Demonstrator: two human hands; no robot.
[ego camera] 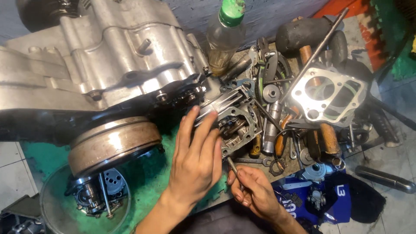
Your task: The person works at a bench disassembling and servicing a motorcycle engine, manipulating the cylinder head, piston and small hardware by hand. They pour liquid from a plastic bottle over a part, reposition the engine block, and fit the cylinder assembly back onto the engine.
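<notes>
**Two hands on the cylinder head, tool going in from below**

Nearest the cam: R hand, fingers curled tight round a thin metal tool, prob a small driver or bit, can't tell which. Tip angles up-left toward the lower edge of the cylinder head.

Just beside it, L hand, fingers straight and close together, laid flat. Fingertips rest on the finned side of the head, palm over the green mat. It grips nothing, just presses.

Head sits mid-frame, open face toward the cam, gasket face and cam parts showing inside, butted against the big grey engine crankcase on the left.

Bottom left: round clear tub w/ loose gears and shafts in it. Above that, the clutch drum, dull steel, on the case.

Bottom right: blue cloth w/ a small carb-like part on it, chrome tube lying on the tile floor.

Right of the head: heap of spanners and wood-handled tools, cylinder block w/ a wide bore on top, a long rod crossing it.

Far edge: clear plastic bottle, green cap, yellowish fluid low inside, upright behind the head. Rubber mallet beyond the pile.
</notes>
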